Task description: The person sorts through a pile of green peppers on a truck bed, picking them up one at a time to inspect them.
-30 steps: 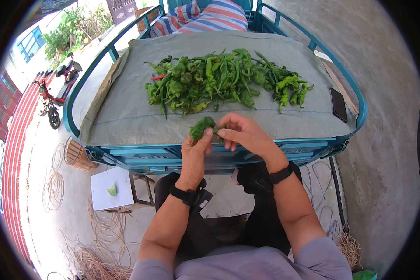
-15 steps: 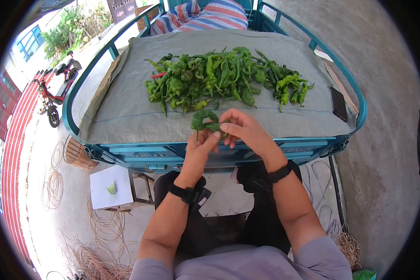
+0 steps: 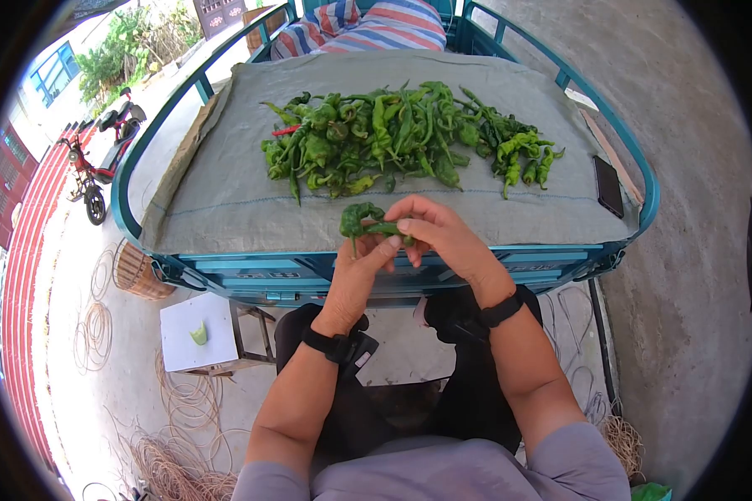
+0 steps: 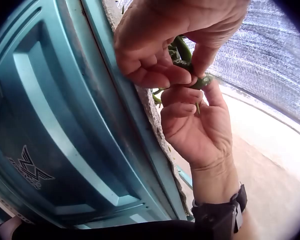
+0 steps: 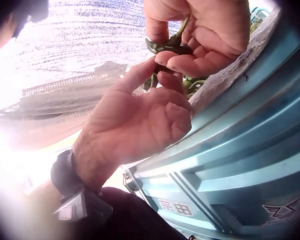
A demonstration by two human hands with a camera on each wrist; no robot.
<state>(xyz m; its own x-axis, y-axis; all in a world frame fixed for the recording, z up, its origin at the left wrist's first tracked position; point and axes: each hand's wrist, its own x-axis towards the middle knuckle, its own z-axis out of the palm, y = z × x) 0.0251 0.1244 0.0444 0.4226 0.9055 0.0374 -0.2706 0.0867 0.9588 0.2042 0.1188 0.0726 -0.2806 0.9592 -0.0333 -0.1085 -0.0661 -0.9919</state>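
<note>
Over the front edge of the grey sheet [image 3: 226, 234], both hands meet at green peppers. My left hand [image 3: 355, 275] grips a dark, curled pepper [image 3: 355, 219] in the head view, its thumb against a straighter green pepper [image 3: 383, 228]. My right hand [image 3: 447, 238] pinches the right end of that straighter one between thumb and fingers. The left wrist view has the pepper [image 4: 204, 81] between the fingertips of both hands; in the right wrist view a stem [image 5: 179, 34] sticks up between the fingers. Behind lies a heap of green peppers [image 3: 376, 134] with one red pepper [image 3: 286, 130].
A black phone [image 3: 608, 187] lies at the sheet's right. Blue-green rails [image 3: 622, 134] flank the cart bed, with striped sacks [image 3: 393, 29] behind. At lower left stand a basket [image 3: 139, 271] and a stool with a white board [image 3: 196, 334]; coiled cords lie on the ground.
Since a second ago, the peppers in the hands have turned, so the straighter one lies crosswise between the thumbs. My left fingers have shifted along them; the heap appears unmoved.
</note>
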